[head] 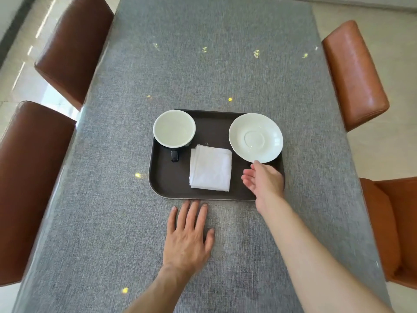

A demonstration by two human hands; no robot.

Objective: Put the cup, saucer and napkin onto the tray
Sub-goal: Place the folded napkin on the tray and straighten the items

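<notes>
Saucer [255, 137] is sitting on tray [164, 184], just beyond right hand [264, 179], fingers spread, empty; cup [174, 128] handle is pointing toward the person.

grey table [225, 75]; dark tray [167, 184], left hand [187, 238]

Two bare forearms — no sleeves (no rings, no watch) — left grip [188, 236], right grip [264, 179].

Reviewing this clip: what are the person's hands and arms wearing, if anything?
Nothing shows on either. The left hand and right hand are bare, with no gloves, rings, watch or bracelets in view. Both forearms are uncovered down to the picture's lower edge; no sleeve appears.
</notes>
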